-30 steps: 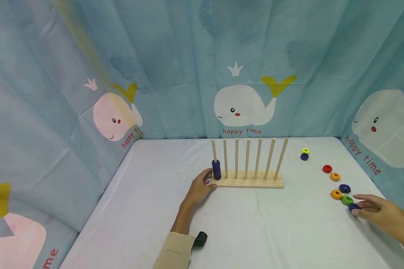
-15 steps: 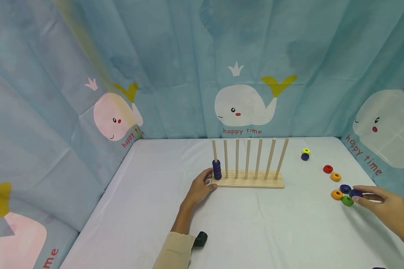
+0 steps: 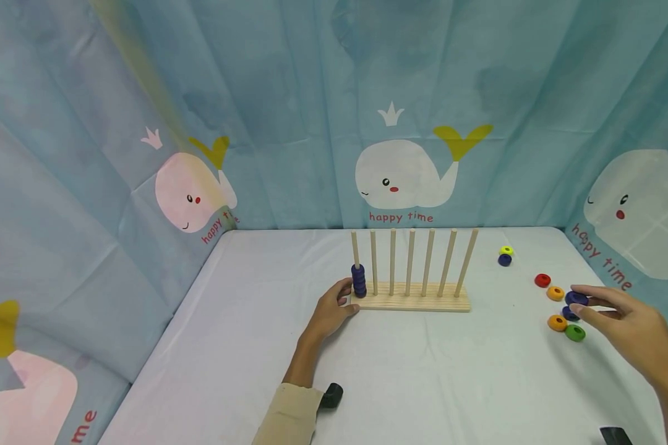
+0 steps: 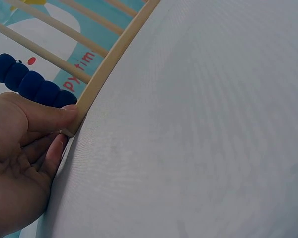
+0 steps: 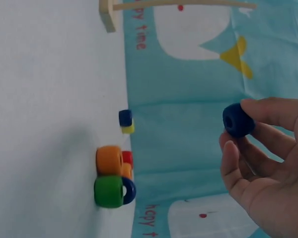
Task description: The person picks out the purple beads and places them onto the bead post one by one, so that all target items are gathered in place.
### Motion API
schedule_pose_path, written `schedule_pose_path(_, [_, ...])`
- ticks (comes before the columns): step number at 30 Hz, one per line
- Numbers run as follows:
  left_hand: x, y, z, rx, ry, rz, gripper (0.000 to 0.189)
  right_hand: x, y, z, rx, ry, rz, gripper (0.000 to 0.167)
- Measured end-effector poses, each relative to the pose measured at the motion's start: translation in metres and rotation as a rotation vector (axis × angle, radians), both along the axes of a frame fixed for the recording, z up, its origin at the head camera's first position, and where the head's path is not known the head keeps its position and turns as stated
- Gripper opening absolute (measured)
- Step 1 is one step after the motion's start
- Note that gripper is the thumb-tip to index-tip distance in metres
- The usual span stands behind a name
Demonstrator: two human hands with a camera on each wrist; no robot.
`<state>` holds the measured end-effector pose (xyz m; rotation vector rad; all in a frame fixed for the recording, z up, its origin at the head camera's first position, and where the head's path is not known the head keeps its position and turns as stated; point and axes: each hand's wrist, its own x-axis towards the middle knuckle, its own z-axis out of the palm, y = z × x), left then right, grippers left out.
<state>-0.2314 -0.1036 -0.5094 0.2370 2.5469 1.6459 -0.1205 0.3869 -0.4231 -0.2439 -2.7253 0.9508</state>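
A wooden rack (image 3: 412, 301) with several upright pegs stands mid-table, a stack of dark blue beads (image 3: 359, 282) on its leftmost peg. My left hand (image 3: 331, 309) grips the left end of the base; in the left wrist view the thumb (image 4: 54, 116) lies on the base's edge just below the blue beads. Over on the right, my right hand (image 3: 626, 324) pinches a dark blue bead (image 5: 238, 120) between thumb and fingers, raised off the table. Under it lie another blue bead (image 3: 570, 313), an orange bead (image 3: 557, 322) and a green bead (image 3: 576, 333).
Farther back lie a red bead (image 3: 542, 280), a second orange bead (image 3: 555, 293), a yellow bead (image 3: 506, 250) and a blue bead (image 3: 505, 260) touching it. A whale-print curtain (image 3: 289, 123) hangs behind the white-covered table (image 3: 423, 383).
The right hand has lifted a blue bead from beside the green one and carried it up and slightly left. The left hand and the rack have stayed put.
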Motion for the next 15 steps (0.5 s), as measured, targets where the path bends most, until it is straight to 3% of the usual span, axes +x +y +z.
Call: schedule_pose_path(15, [0.000, 0.000, 0.000, 0.002, 0.006, -0.003, 0.067, -0.010, -0.027, 0.024, -0.041, 0.122, 0.109, 0.052])
